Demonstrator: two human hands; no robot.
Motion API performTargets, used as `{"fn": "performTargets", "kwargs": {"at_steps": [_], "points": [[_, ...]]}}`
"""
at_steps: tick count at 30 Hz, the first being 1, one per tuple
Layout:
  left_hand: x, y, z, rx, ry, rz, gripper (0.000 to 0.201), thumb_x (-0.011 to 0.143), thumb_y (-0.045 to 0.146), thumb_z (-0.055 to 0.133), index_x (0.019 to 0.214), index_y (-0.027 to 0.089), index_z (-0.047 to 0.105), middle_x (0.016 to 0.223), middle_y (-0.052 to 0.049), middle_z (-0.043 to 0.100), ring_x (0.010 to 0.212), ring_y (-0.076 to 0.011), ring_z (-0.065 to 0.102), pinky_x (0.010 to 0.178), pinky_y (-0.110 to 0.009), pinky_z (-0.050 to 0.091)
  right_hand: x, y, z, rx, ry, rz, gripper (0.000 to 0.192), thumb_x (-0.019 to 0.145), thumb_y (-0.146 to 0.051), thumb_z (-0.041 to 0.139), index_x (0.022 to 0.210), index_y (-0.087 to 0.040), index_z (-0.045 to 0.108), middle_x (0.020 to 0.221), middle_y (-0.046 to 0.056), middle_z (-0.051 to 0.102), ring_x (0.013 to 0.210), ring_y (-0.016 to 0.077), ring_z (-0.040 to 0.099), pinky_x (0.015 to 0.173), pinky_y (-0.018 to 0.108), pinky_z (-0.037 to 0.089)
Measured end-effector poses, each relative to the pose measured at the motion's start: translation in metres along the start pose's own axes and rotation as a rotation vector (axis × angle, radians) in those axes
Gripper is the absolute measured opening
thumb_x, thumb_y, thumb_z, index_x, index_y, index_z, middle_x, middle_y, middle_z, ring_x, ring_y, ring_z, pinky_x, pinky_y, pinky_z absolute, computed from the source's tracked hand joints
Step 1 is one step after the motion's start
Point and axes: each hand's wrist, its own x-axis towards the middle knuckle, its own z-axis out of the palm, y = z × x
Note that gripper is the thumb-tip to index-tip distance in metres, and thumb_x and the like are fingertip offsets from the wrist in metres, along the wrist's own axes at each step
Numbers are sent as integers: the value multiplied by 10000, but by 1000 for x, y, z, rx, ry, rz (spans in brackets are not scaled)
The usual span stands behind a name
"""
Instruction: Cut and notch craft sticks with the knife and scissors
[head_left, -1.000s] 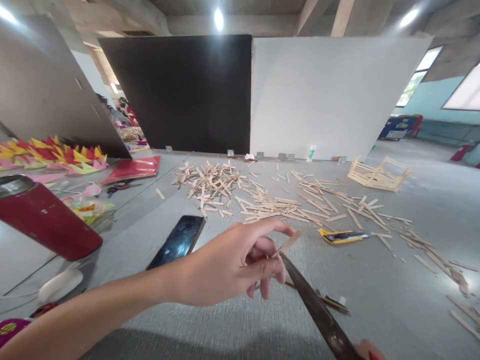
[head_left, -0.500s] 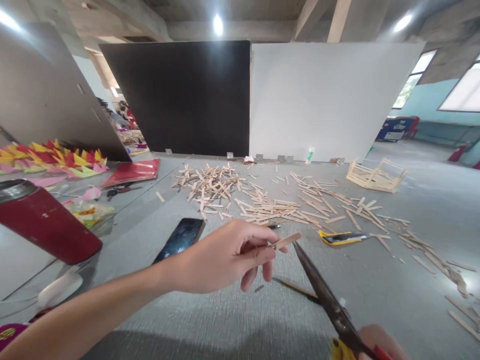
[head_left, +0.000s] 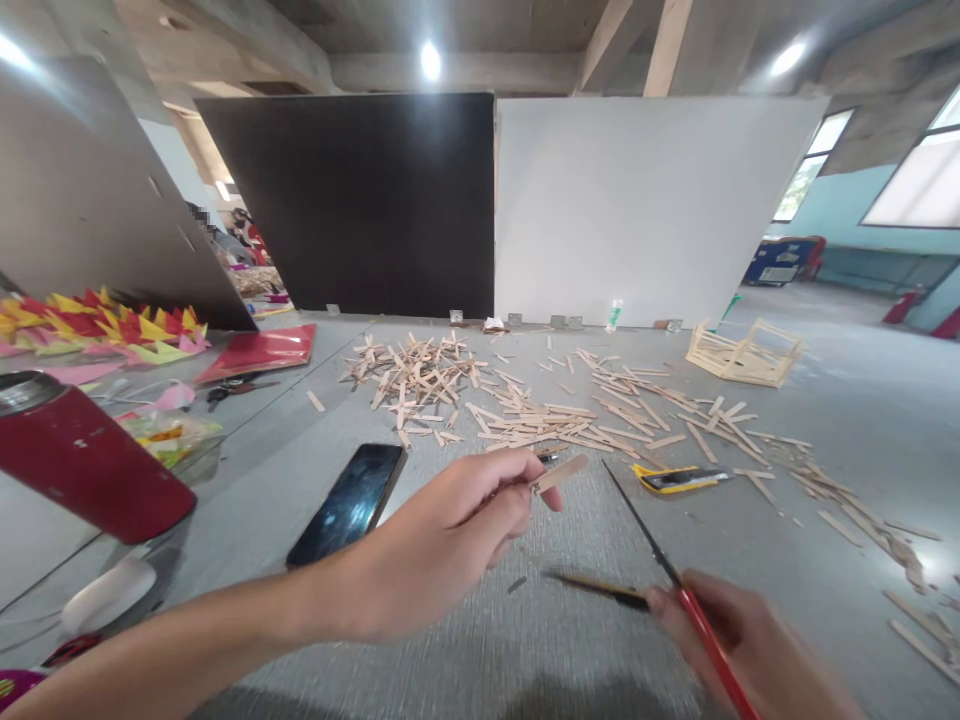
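My left hand [head_left: 457,535] is closed, pinching a short wooden craft stick [head_left: 564,474] between thumb and fingers. The stick's rounded end points up and to the right. Lower right, my right hand [head_left: 739,625] is wrapped about a pair of scissors with a red handle [head_left: 712,645]. Their dark blades [head_left: 637,520] are seen edge-on, tips just right of the stick and apart from it. A slim pointed tool with a dark end [head_left: 592,584] lies on the table between the hands, and a small dark scrap [head_left: 517,585] lies beside it.
Many loose craft sticks [head_left: 427,375] spread across the grey table [head_left: 465,665]. A yellow cutter knife [head_left: 675,478] lies right, a phone [head_left: 349,503] left. A red flask [head_left: 97,460], white mouse [head_left: 109,595] and folded paper [head_left: 112,325] stand left; a stick frame [head_left: 746,352] stands far right.
The scissors have turned from broadside to edge-on and moved slightly away from the stick. My right hand has come further into view. My left hand's fingers have curled in, still holding the stick.
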Motion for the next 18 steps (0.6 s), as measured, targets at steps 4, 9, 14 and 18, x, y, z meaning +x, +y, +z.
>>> {"fn": "performTargets", "kwargs": {"at_steps": [4,9,14,18], "points": [[-3,-2,7,-97,-24,32,196,1115,233,329,1059,191,512,716,71,451,578,-94,394,591,-247,397,17,0,-14,-384,113,-21,343,876,-567,648,735,-257,682,685,63,744,618,259,695,568,310,479],[-6,-6,19,-168,-50,0,131,1131,315,323,1112,225,416,840,23,603,645,-118,612,613,-267,474,32,13,-25,-649,233,0,320,860,-496,576,940,-235,743,824,123,811,728,331,764,602,343,497],[-9,-7,27,-228,-35,-7,207,1115,414,407,1214,235,380,866,10,612,679,-172,723,555,-247,502,45,32,-32,-700,220,6,380,817,-495,518,944,-202,724,880,163,813,785,362,772,648,377,520],[-9,-9,28,-228,-27,2,266,1106,429,433,1279,232,387,877,1,619,678,-180,738,549,-241,516,53,39,-39,-714,199,2,438,778,-521,459,917,-179,694,872,190,795,820,388,760,705,433,536]]}}
